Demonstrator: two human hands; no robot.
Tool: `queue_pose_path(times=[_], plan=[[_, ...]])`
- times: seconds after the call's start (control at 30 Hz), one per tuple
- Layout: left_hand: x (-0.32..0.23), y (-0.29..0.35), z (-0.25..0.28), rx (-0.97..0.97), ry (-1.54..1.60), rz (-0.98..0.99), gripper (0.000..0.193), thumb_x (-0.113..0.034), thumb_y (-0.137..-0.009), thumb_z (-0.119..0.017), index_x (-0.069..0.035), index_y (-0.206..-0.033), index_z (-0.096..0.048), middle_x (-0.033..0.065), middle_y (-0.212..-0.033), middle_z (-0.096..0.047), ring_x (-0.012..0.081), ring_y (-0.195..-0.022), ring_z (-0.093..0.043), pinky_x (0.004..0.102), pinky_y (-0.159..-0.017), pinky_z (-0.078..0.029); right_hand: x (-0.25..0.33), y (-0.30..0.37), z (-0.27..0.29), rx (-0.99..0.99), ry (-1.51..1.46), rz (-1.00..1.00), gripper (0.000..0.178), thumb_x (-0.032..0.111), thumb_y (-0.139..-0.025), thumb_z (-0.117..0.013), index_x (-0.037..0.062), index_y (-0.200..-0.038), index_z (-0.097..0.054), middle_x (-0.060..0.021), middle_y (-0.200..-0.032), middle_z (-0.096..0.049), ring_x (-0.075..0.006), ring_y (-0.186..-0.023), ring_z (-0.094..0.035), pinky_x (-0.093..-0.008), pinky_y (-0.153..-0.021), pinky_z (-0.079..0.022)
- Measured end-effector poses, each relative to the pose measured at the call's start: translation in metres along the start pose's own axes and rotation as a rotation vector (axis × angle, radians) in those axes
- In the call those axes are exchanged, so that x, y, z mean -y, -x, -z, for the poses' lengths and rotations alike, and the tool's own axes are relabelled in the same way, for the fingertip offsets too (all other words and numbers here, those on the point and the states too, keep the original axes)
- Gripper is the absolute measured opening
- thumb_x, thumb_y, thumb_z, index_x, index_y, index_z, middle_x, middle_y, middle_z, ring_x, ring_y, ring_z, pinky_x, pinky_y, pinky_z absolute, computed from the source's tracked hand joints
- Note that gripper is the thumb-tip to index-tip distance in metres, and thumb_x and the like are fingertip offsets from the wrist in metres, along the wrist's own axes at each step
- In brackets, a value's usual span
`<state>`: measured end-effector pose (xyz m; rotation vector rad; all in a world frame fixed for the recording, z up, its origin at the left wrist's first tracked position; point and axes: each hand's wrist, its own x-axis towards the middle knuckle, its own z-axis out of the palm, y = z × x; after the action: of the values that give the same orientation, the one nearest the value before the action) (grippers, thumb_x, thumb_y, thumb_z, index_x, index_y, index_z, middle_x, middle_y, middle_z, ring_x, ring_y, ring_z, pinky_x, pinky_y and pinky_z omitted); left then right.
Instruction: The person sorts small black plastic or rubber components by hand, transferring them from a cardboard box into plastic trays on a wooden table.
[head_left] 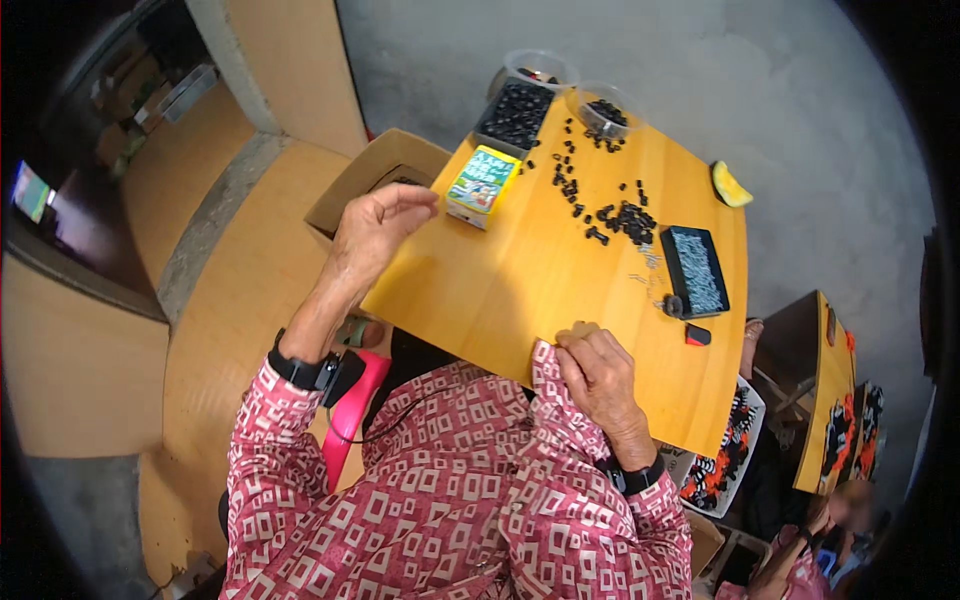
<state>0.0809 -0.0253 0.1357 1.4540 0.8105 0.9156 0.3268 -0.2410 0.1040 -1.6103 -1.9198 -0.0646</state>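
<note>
My left hand (380,228) is raised over the table's left edge, beside a cardboard box (332,195). Its fingers are stretched out close together, and nothing shows in them. At the table's near edge, my right hand (600,378) has bent fingers closed on the patterned shirt fabric (549,372); the fingertips are partly hidden. A small yellow and green box (483,180) lies just beyond my left hand. Small black parts (630,222) are heaped and scattered across the wooden table (470,290). To their right, a black tray (718,250) holds many small silvery pieces.
A black bin (530,152) full of black parts and clear round tubs (636,122) stand at the far edge. A yellow wedge (733,186) lies far right, a red-black piece (698,335) nearer. Below right are a white crate (752,420) and another person's arm (783,572).
</note>
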Motion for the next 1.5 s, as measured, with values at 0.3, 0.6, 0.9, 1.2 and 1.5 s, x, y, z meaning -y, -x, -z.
queue_pose_path(times=[0.3, 0.6, 0.9, 1.2, 1.5], plan=[[0.002, 0.037, -0.087, 0.389, -0.192, -0.22, 0.023, -0.011, -0.092, -0.064, 0.001, -0.111, -0.066, 0.0112, -0.109, -0.069, 0.0195, -0.102, -0.065, 0.0305, -0.089, -0.05, 0.001, 0.003, 0.002, 0.039, 0.018, -0.018, 0.019, 0.004, -0.081, -0.069, -0.0014, -0.099, -0.065, -0.0142, -0.091, -0.062, -0.031, -0.089, -0.064, -0.0383, -0.079, -0.054], [0.058, 0.027, -0.105, 0.317, -0.525, -0.554, 0.035, -0.016, -0.087, -0.068, -0.002, -0.118, -0.061, 0.0186, -0.122, -0.064, 0.0367, -0.11, -0.062, 0.0416, -0.092, -0.05, -0.003, 0.002, 0.002, 0.028, 0.006, 0.012, 0.016, 0.004, -0.083, -0.066, -0.0012, -0.097, -0.064, -0.0141, -0.092, -0.061, -0.0297, -0.087, -0.063, -0.0378, -0.077, -0.053], [0.057, 0.025, -0.105, 0.32, -0.503, -0.491, 0.029, -0.015, -0.087, -0.066, -0.003, -0.114, -0.063, 0.0171, -0.121, -0.065, 0.0358, -0.109, -0.062, 0.0418, -0.09, -0.05, -0.004, 0.002, 0.0, -0.013, -0.013, 0.022, 0.014, 0.004, -0.083, -0.066, -0.0014, -0.096, -0.064, -0.0136, -0.088, -0.06, -0.0294, -0.085, -0.062, -0.038, -0.075, -0.054], [0.059, 0.023, -0.104, 0.32, -0.484, -0.497, 0.025, -0.012, -0.087, -0.066, -0.002, -0.11, -0.064, 0.0168, -0.118, -0.066, 0.0355, -0.107, -0.063, 0.0417, -0.089, -0.051, -0.006, 0.001, 0.0, -0.008, -0.034, 0.007, 0.013, 0.004, -0.083, -0.066, -0.001, -0.095, -0.064, -0.0133, -0.089, -0.061, -0.0296, -0.085, -0.062, -0.0381, -0.075, -0.054], [0.059, 0.022, -0.105, 0.317, -0.488, -0.513, 0.024, -0.012, -0.087, -0.066, -0.003, -0.108, -0.064, 0.0165, -0.117, -0.066, 0.0353, -0.105, -0.064, 0.0421, -0.087, -0.052, -0.007, 0.0, 0.0, -0.014, -0.037, 0.01, 0.013, 0.004, -0.083, -0.066, -0.0004, -0.095, -0.063, -0.0133, -0.088, -0.061, -0.0302, -0.084, -0.063, -0.0384, -0.074, -0.054]])
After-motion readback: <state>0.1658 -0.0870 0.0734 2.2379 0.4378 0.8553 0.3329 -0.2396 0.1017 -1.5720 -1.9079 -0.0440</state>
